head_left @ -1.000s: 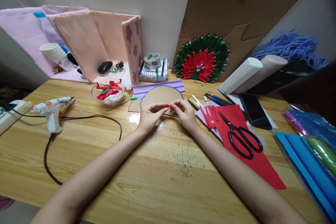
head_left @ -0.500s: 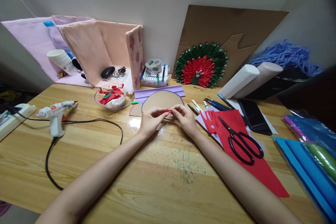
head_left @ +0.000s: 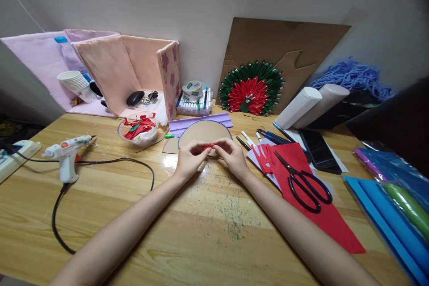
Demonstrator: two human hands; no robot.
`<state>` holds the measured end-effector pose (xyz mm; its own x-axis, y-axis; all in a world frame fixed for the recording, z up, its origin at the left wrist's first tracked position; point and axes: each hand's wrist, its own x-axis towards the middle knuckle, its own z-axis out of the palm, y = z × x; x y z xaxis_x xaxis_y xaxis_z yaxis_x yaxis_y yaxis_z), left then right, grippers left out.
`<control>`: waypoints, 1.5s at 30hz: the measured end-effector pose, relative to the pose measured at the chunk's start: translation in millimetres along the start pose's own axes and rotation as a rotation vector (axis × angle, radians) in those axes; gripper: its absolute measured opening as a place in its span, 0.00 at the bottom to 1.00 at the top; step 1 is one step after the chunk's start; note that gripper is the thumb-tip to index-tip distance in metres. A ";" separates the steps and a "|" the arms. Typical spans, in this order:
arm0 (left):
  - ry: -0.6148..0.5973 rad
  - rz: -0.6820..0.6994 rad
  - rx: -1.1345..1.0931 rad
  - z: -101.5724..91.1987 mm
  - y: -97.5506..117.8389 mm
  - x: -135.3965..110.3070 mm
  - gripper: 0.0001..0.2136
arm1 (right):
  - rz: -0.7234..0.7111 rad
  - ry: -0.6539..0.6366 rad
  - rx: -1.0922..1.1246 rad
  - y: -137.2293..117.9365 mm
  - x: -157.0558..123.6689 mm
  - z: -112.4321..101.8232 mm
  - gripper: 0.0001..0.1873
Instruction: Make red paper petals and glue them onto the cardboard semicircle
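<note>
A small red paper piece (head_left: 209, 146) is pinched between the fingertips of my left hand (head_left: 189, 158) and my right hand (head_left: 232, 156), both closed on it above the wooden table (head_left: 201, 232). Just behind my hands lies a round cardboard disc (head_left: 204, 132) with a blue edge. Red felt sheets (head_left: 311, 205) lie to the right of my right hand, with black scissors (head_left: 303, 178) resting on them. A clear bowl of red paper bits (head_left: 138, 128) stands to the left behind my left hand.
A white glue gun (head_left: 67, 154) with a black cord (head_left: 100, 165) stands at the left, near a power strip (head_left: 13, 156). At the back are a pink fabric box (head_left: 127, 71), markers and tape (head_left: 194, 98), a red-green paper wreath (head_left: 251, 87) against cardboard. Coloured sheets (head_left: 392, 196) lie at the right.
My hands have stayed together on the red piece, shifting slightly left. The view has tilted a little.
</note>
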<state>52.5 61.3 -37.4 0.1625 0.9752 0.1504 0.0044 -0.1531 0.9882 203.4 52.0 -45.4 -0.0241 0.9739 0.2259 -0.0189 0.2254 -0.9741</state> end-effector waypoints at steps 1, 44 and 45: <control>-0.001 -0.005 -0.003 0.1 0.0 -0.1 0.11 | -0.005 0.003 -0.015 0.8 0.0 -0.3 0.08; 0.017 0.038 0.092 -2.9 -4.5 1.1 0.11 | -0.087 0.037 -0.164 1.3 -1.2 -2.1 0.08; 0.015 0.046 0.117 -3.1 -4.2 0.7 0.11 | -0.092 0.040 -0.186 1.4 -1.4 -2.2 0.08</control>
<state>49.5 63.1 -41.3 0.1509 0.9688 0.1966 0.1126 -0.2144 0.9702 205.6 51.0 -47.1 0.0093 0.9483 0.3172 0.1660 0.3114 -0.9357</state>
